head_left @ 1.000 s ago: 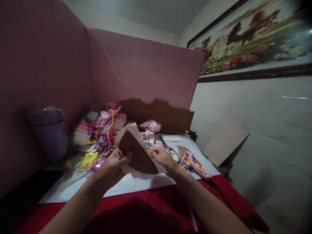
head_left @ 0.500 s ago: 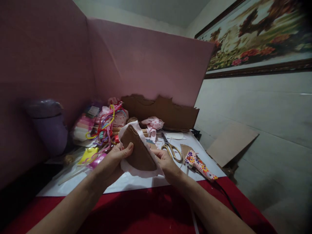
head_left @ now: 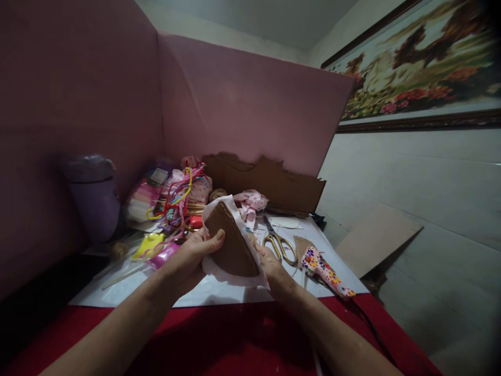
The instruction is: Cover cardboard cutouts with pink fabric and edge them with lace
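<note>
Between my hands, above the table, is a brown cardboard piece [head_left: 231, 245] with a white fabric edge [head_left: 219, 278] showing all round it. My left hand [head_left: 199, 253] grips its left side, thumb pressed on the brown face and the other fingers behind. At the right edge my right hand [head_left: 273, 269] pinches the white fabric; some of its fingertips are hidden behind the piece. Just beyond that hand lie gold-handled scissors [head_left: 279, 244]. Right of them rests a flower-patterned glue gun [head_left: 326, 271] on a cardboard scrap, its cord trailing toward the front.
Pipe cleaners [head_left: 182, 198], pink fabric [head_left: 250, 202] and twine [head_left: 217, 195] are heaped at the back. Torn cardboard [head_left: 266, 180] leans on the pink partition [head_left: 242, 104]. A purple bin [head_left: 93, 201] stands left. White paper [head_left: 129, 293] covers part of the red tablecloth [head_left: 219, 339].
The view has shifted a little, so everything sits slightly further right. My right hand has slid a little down the fabric edge; the left thumb keeps its place on the cardboard.
</note>
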`<state>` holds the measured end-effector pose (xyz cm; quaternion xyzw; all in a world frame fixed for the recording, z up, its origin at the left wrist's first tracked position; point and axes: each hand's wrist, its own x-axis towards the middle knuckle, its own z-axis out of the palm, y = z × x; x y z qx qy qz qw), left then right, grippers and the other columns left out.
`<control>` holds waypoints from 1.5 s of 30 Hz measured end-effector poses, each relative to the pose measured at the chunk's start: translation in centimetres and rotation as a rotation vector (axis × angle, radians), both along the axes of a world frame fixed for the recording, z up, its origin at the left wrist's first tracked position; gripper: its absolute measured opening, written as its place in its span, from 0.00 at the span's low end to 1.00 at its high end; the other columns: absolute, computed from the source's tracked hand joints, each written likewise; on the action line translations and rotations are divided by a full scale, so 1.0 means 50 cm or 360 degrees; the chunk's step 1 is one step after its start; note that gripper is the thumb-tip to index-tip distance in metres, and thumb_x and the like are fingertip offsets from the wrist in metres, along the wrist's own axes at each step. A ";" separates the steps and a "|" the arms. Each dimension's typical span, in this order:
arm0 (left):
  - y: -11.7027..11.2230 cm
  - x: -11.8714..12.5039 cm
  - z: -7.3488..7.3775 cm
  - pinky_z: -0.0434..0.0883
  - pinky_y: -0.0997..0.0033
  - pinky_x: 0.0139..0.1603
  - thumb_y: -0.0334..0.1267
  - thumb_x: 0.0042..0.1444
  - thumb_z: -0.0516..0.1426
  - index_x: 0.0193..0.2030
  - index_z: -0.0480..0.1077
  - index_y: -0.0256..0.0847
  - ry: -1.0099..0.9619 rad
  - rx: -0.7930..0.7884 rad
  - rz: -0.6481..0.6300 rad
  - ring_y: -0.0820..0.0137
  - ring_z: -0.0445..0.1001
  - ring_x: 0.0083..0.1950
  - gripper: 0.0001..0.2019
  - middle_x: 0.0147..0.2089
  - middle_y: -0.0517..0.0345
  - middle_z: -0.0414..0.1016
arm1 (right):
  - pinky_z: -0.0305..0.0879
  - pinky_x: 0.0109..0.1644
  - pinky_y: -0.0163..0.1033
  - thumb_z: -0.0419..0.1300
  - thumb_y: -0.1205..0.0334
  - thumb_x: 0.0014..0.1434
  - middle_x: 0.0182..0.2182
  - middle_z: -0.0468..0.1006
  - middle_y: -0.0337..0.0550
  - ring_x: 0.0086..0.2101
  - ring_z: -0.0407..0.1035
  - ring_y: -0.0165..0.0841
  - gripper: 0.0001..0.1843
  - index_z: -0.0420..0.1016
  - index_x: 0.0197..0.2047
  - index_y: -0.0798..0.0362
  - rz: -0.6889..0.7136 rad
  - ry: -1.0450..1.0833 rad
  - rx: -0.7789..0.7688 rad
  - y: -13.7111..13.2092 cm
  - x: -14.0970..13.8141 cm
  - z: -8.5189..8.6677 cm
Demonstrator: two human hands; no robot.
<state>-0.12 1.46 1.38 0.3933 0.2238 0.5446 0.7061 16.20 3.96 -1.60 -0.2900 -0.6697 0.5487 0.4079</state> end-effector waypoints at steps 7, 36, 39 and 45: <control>0.004 0.001 -0.004 0.72 0.68 0.42 0.34 0.51 0.61 0.45 0.73 0.37 0.0071 0.0023 0.0086 0.63 0.77 0.41 0.13 0.40 0.49 0.79 | 0.56 0.27 0.35 0.50 0.36 0.55 0.21 0.67 0.39 0.23 0.60 0.30 0.28 0.72 0.26 0.54 -0.0173 0.0163 -0.0071 0.010 0.016 0.009; 0.005 0.000 -0.003 0.71 0.70 0.39 0.34 0.53 0.59 0.46 0.71 0.33 0.0192 0.0064 0.0075 0.65 0.76 0.38 0.14 0.41 0.46 0.78 | 0.47 0.25 0.32 0.58 0.55 0.54 0.18 0.57 0.32 0.21 0.50 0.25 0.13 0.65 0.24 0.54 -0.0267 0.0168 0.0312 0.002 0.028 0.030; 0.007 -0.001 -0.003 0.71 0.71 0.38 0.33 0.52 0.59 0.46 0.71 0.33 0.0183 0.0050 0.0098 0.66 0.76 0.38 0.14 0.40 0.46 0.78 | 0.48 0.25 0.32 0.58 0.55 0.54 0.18 0.58 0.32 0.21 0.51 0.25 0.13 0.65 0.24 0.54 -0.0302 0.0127 0.0367 0.000 0.026 0.032; 0.009 -0.001 -0.005 0.72 0.72 0.37 0.33 0.50 0.61 0.45 0.71 0.34 0.0182 0.0043 0.0147 0.66 0.76 0.36 0.14 0.38 0.48 0.78 | 0.50 0.24 0.32 0.58 0.56 0.54 0.20 0.60 0.33 0.21 0.53 0.25 0.12 0.66 0.25 0.54 -0.0346 0.0106 0.0506 -0.001 0.025 0.028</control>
